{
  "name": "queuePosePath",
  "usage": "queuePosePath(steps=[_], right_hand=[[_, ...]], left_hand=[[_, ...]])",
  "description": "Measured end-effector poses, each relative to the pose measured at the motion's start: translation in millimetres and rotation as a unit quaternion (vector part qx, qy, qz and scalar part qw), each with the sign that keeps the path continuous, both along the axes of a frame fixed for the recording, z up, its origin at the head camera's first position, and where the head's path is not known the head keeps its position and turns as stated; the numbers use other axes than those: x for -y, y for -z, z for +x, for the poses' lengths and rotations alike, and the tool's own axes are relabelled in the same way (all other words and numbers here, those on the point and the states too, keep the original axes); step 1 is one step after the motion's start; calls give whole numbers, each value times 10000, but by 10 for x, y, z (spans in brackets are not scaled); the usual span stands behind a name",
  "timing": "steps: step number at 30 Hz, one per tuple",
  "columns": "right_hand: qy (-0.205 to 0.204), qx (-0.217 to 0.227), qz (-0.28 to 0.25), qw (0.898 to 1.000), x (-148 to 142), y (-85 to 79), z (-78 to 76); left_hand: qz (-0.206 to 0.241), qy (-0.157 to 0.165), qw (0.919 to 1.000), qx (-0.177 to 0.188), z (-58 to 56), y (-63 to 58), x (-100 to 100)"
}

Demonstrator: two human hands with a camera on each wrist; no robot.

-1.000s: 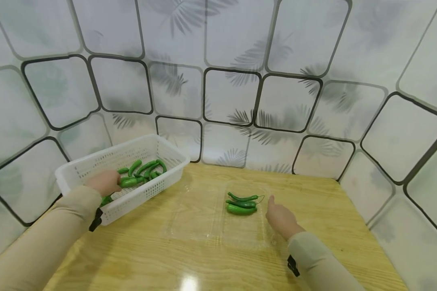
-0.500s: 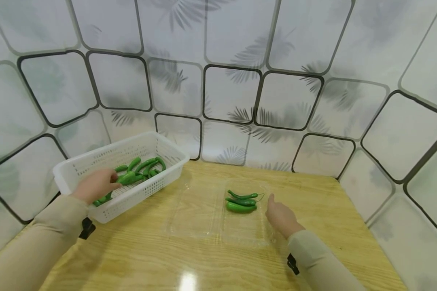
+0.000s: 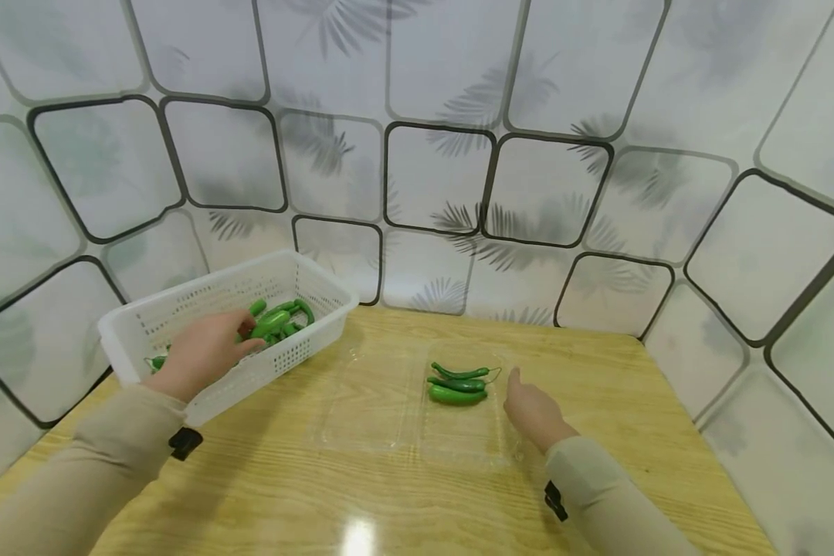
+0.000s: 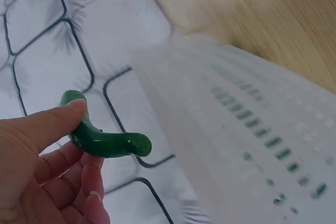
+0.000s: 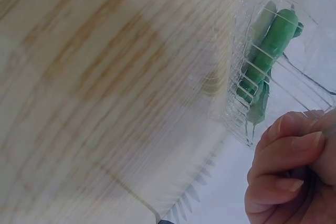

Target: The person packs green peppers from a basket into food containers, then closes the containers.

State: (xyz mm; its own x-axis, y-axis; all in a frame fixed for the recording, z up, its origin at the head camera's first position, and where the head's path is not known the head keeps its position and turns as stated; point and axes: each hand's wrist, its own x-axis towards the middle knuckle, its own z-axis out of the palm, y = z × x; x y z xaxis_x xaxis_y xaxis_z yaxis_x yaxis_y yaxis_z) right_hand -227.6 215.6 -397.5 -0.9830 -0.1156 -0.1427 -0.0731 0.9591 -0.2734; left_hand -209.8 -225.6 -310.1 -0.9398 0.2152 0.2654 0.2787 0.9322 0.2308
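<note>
My left hand (image 3: pixel 205 351) is above the white perforated basket (image 3: pixel 320 340). Its thumb and fingers pinch a curved green chili pepper (image 4: pixel 107 142), clear of the basket wall in the left wrist view. More green peppers (image 3: pixel 302 309) lie inside the basket, partly hidden by the hand. At the right edge of a clear plastic clamshell box (image 3: pixel 469 455), my right hand (image 3: pixel 533 413) holds the rim with fingers curled, as the right wrist view shows. Several green peppers (image 3: pixel 457 395) lie side by side in the far part of that box half.
The other half of the clear box (image 3: pixel 364 444) lies opened flat to the left, between basket and peppers. The wooden table (image 3: pixel 306 502) extends in front. A patterned wall covering (image 3: pixel 431 270) stands right behind the table and along both sides.
My left hand has risen from inside the basket and moved slightly right with a pepper pinched in it. My right hand and the peppers in the box stay put.
</note>
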Motion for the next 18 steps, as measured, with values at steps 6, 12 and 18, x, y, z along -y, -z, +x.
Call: queuePosePath(steps=[6, 12, 18], right_hand=[[58, 47, -71, 9999, -8, 7, 9], [33, -2, 1, 10000, -5, 12, 14], [-109, -138, 189, 9997, -10, 32, 16]], left_hand=[[196, 423, 9988, -129, -1, 2, -303], [293, 930, 9952, 43, -40, 56, -638], [195, 1247, 9917, 249, -101, 150, -946]])
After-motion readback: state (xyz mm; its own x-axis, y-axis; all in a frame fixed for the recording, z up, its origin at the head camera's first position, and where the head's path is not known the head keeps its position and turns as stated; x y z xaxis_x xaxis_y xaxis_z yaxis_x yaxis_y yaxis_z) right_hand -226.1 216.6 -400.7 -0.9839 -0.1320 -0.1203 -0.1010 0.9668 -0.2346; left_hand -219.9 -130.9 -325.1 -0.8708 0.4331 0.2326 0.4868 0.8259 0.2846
